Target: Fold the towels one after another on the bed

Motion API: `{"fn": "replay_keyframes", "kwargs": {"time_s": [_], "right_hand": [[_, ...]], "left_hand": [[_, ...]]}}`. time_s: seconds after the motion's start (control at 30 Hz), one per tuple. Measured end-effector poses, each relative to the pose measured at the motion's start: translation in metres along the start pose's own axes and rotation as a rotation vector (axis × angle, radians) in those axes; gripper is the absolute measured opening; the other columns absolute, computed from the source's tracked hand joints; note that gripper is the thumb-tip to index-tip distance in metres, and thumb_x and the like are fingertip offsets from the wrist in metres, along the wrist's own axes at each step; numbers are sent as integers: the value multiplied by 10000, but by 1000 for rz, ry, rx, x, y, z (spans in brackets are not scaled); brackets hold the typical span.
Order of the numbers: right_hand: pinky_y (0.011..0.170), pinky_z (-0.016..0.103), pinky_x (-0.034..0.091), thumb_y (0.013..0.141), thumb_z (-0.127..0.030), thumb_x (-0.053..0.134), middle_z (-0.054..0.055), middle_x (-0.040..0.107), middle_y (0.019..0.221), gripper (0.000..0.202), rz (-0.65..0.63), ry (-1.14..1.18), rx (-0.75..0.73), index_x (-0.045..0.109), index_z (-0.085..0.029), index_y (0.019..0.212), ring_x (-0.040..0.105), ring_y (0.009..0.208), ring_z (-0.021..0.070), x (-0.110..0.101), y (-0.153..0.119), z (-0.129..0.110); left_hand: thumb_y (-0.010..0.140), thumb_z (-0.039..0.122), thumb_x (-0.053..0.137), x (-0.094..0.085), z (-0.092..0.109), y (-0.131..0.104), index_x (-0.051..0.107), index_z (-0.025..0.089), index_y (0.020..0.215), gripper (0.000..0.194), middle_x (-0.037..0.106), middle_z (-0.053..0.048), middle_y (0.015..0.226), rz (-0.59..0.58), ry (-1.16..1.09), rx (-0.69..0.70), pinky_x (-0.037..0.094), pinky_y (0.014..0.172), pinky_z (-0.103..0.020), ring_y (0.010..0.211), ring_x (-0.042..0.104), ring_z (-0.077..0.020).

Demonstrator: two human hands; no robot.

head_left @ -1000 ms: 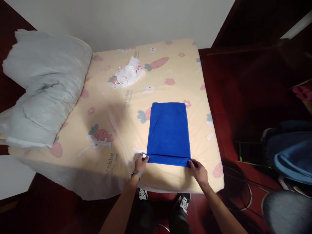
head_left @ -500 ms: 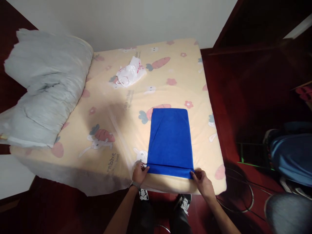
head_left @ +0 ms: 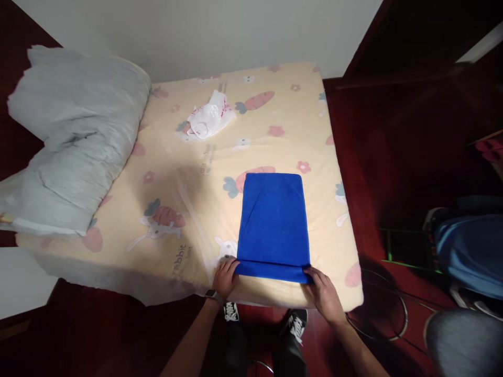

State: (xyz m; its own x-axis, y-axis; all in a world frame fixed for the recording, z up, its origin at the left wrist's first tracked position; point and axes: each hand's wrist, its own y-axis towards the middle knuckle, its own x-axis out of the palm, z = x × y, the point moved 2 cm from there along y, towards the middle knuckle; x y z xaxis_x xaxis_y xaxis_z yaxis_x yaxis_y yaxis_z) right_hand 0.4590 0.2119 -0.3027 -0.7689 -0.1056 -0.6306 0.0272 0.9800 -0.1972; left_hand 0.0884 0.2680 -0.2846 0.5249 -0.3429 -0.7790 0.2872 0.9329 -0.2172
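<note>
A blue cloth [head_left: 274,217], like a towel, lies flat on the bed near its front edge. Its near end is folded over into a narrow strip. At the left end of that strip, my left hand [head_left: 225,277] has its fingers closed on the corner, a watch on the wrist. The right end is held by my right hand [head_left: 324,293], its fingertips over the fold and the thumb hidden underneath. A slanting crease runs across the left part of the cloth.
The bed [head_left: 157,283] has a cream sheet with carrots and rabbits. A crumpled white plastic bag [head_left: 211,118] lies toward the back, and a bunched grey quilt [head_left: 82,141] on the left. At right on the floor are a blue-covered thing [head_left: 469,251] and a grey rounded seat [head_left: 466,343].
My fingers have shifted from pinching the strip's ends to lying more over them. The strip has moved slightly away from me, and the near edge sits a little farther up the bed.
</note>
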Motion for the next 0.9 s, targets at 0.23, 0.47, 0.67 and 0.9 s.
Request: {"fn": "replay_keyframes", "kwargs": {"time_s": [0.23,0.47,0.67,0.9], "right_hand": [[917,419,546,912,-576,434,141,715,1137,524,78,97,288,616,-160,1173,688,1035,271,-6,34,3],[1029,434,454,854,-642,452,194,673,1209,670,140,103,393,620,-106,1219,631,1125,306,-10,53,-12],[912,385,504,827,-644,464,148,736,1103,623,99,129,534,692,-150,1132,684,1025,300,-11,58,-14],[818,373,517,767,-662,480,155,749,1017,601,85,120,634,682,-146,996,707,924,303,-10,66,-17]], "left_hand": [[960,338,449,-11,1,36,680,196,1027,279,746,-76,989,34,-99,-236,537,798,-294,886,690,-195],[865,370,589,-10,10,66,689,189,882,207,745,-79,827,36,-50,-479,423,656,-281,782,679,-223],[872,482,591,-9,12,72,691,179,815,324,728,-79,794,7,-97,-528,381,643,-278,770,663,-222],[836,445,642,-2,1,74,636,180,759,276,697,-25,742,41,-245,-553,436,626,-252,728,665,-187]]}}
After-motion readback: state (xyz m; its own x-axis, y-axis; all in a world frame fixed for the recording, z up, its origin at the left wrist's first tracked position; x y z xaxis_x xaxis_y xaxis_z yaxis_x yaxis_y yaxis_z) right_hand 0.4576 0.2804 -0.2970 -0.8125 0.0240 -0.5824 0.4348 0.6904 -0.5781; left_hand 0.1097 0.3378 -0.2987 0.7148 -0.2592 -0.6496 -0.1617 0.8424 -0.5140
